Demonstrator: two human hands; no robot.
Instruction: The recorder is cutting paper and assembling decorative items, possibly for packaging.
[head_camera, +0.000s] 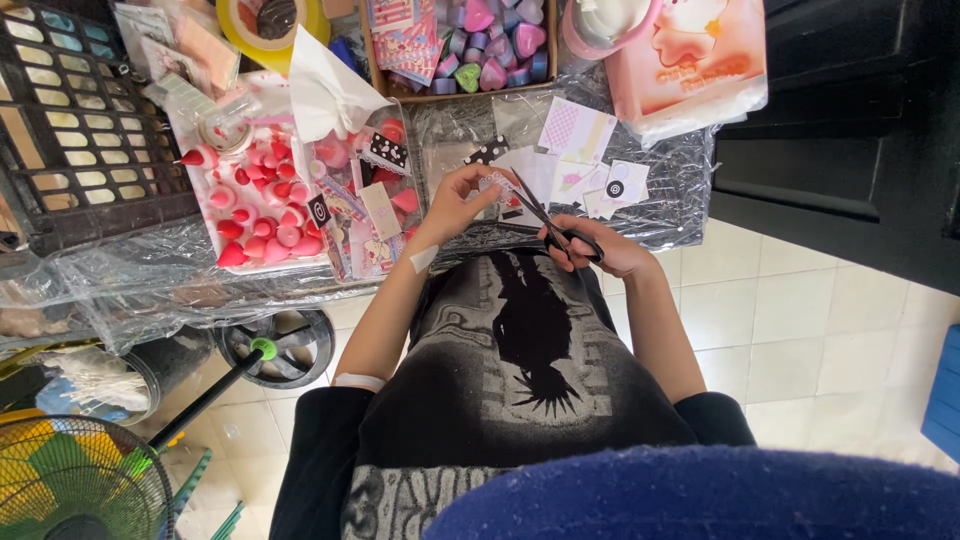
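Scissors (548, 222) amid paper cutouts (578, 172)

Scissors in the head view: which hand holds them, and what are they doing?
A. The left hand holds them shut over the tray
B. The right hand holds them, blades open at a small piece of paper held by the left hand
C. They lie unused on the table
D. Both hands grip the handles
B: the right hand has its fingers through the black handles of the scissors, whose open blades meet the small paper piece pinched by the left hand.
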